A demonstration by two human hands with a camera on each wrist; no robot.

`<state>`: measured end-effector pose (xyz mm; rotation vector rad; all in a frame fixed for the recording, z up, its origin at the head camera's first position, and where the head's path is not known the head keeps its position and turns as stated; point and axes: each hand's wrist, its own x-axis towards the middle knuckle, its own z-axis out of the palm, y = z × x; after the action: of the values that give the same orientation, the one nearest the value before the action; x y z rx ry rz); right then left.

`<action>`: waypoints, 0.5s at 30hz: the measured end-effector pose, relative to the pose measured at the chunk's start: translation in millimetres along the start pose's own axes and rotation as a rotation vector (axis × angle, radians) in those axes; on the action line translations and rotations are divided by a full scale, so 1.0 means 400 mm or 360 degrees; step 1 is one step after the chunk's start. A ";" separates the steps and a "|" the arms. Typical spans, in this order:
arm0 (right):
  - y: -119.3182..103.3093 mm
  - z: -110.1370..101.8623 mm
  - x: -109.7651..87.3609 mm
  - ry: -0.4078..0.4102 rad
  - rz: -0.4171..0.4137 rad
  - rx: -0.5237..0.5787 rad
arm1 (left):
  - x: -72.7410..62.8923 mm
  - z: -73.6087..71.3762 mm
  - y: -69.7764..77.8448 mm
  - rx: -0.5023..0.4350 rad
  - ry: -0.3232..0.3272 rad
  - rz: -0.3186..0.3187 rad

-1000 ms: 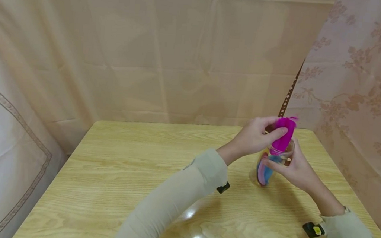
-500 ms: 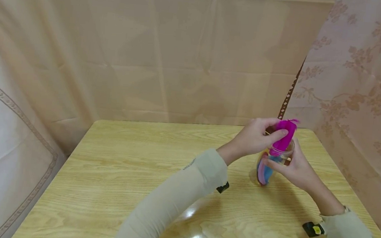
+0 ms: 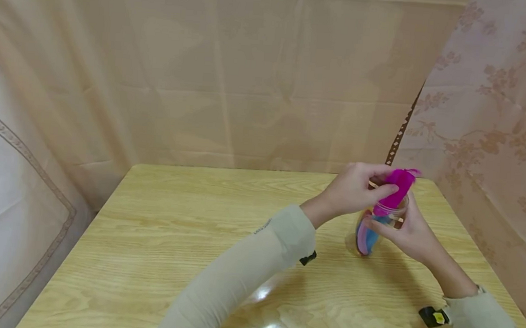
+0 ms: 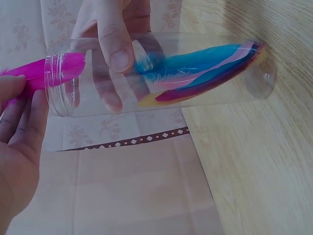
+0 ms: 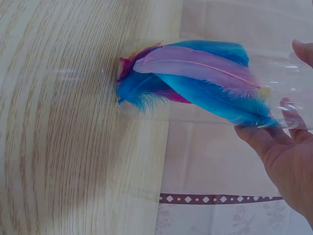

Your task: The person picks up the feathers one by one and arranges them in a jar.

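My left hand (image 3: 354, 189) pinches a magenta feather (image 3: 399, 189) between thumb and fingers, over the mouth of a clear plastic jar (image 4: 195, 95). In the left wrist view the feather's lower end (image 4: 72, 66) is inside the jar's threaded neck. My right hand (image 3: 417, 235) grips the jar around its upper part, thumb on the near side and fingers behind. Inside the jar lie several feathers: blue ones (image 5: 205, 93), a pale pink one (image 5: 195, 63) and some dark magenta. The jar's base is down at the tabletop.
The wood-grain table (image 3: 169, 239) runs left and forward of the jar. Close behind its far edge hangs a beige curtain (image 3: 260, 81), and a floral cloth (image 3: 502, 126) hangs along the right. A white cloth (image 3: 4, 205) hangs on the left.
The magenta feather and my left fingers have come slightly lower and to the right, and the feather leans more to the right. My right hand keeps its grip on the jar.
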<state>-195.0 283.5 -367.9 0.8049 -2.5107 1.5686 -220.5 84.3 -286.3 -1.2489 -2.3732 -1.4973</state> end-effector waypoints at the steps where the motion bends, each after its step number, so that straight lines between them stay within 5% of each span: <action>1: -0.001 0.000 0.000 0.0003 0.0004 -0.0001 | 0.000 0.000 0.000 -0.0004 0.0008 -0.0002; 9: -0.003 -0.001 -0.005 0.0016 0.0048 -0.0033 | -0.006 0.005 -0.006 0.0021 0.0047 -0.0002; 15: -0.001 -0.004 -0.007 0.0047 0.0094 -0.0092 | -0.021 0.021 -0.026 0.0043 0.0124 -0.0098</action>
<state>-192.5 285.8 -367.9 0.7017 -2.5691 1.5052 -218.8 83.8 -302.0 -1.1005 -2.3941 -1.4963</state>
